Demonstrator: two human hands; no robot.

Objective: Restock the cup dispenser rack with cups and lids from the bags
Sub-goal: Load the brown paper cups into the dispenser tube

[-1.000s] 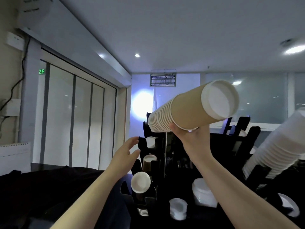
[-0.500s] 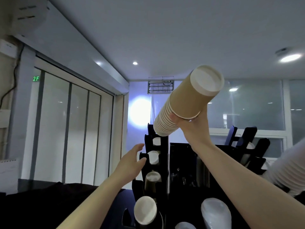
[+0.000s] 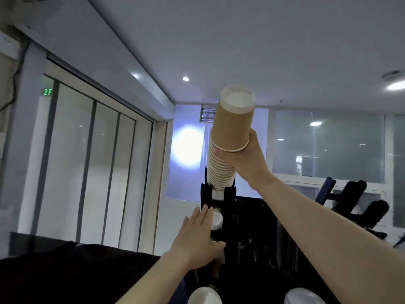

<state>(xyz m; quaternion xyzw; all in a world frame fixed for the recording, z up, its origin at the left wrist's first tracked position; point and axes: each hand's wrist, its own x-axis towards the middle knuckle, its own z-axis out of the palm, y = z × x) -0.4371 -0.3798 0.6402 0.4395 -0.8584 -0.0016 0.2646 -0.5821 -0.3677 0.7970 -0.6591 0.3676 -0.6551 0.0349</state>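
Head camera looks up at a room with a pale ceiling (image 3: 241, 40), round ceiling lights (image 3: 185, 79) and a long wall of tall glass panels (image 3: 92, 172) left of the rack. A small green "2F" sign (image 3: 47, 92) glows at the top of those panels. Right of the rack there is a wide window (image 3: 328, 145). A dark counter (image 3: 76, 270) lies low and left of the rack.

The black cup dispenser rack (image 3: 221, 211) stands in the middle. Your right hand (image 3: 245, 156) is above the rack, with its fingers curled round one tall stack of brown paper cups (image 3: 230, 139). The stack stands almost straight up with the bottoms of the cups on top. Its low end sits in the top slot of the rack.

Your left hand (image 3: 197, 235) is flat, with its fingers straight and close together. It rests against the left side of the rack, and its thumb pokes toward the rack front. It holds nothing.

You can see one stack in your hand, two white cup ends (image 3: 215, 218) in the rack slots by your left hand, and two white round tops (image 3: 203, 296) below the rack at the bottom edge. More dark rack arms (image 3: 355, 194) stand far to the right of the rack; you cannot count them well.
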